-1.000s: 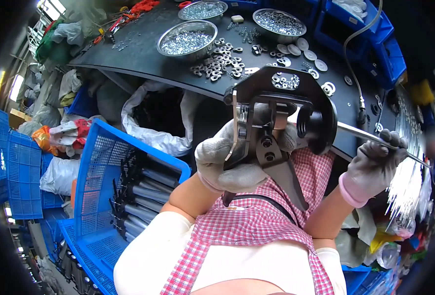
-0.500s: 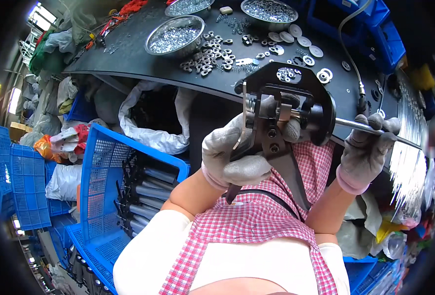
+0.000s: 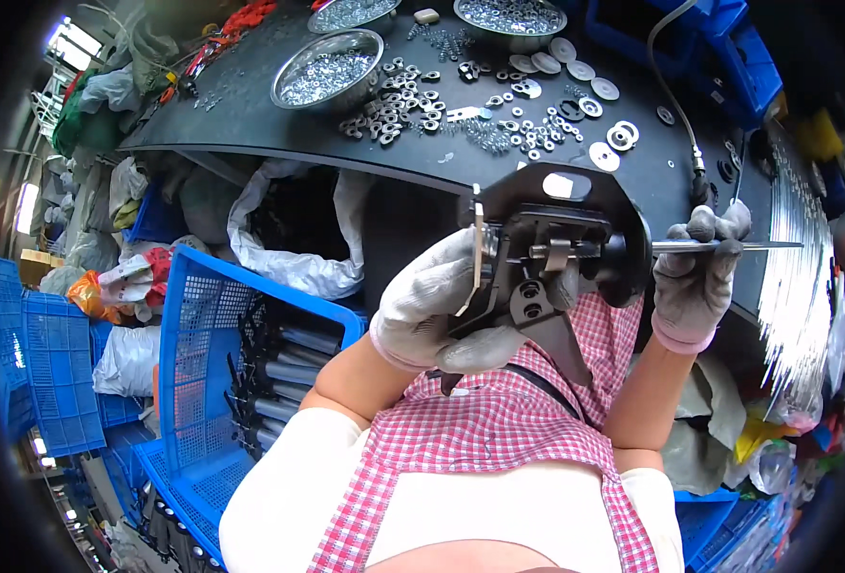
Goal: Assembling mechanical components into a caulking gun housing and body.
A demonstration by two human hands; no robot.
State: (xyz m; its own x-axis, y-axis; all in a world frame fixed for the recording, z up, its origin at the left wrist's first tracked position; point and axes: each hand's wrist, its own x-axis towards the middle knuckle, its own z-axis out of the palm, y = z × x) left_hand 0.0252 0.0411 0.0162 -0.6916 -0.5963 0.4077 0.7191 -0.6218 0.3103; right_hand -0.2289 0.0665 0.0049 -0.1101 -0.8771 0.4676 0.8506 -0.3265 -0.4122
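My left hand (image 3: pixel 427 310), in a grey-white work glove, grips a black metal bracket assembly (image 3: pixel 625 208) from its left side and below. The assembly has a slotted curved plate on top, two bolts in front and a flat leg slanting down toward my apron. To its right, my gloved right hand (image 3: pixel 695 286) pinches a thin metal rod (image 3: pixel 771 245) between thumb and fingers. The rod runs nearly level, its left part reaching into the assembly's right side and its far end sticking out past my fingers. Part of the rod inside the assembly is hidden.
On the dark table (image 3: pixel 222 124) stand metal bowls (image 3: pixel 373 78) of small parts, with loose nuts, springs and washers (image 3: pixel 604 156) around. Many rods (image 3: pixel 790 286) lie at the right. A blue crate (image 3: pixel 179 382) with dark tubular parts stands left; a white sack (image 3: pixel 289 272) sits under the table edge.
My right hand has come closer to the assembly, and the rod has swung from slanting to nearly level. The assembly sits slightly lower in view, still in my left hand.
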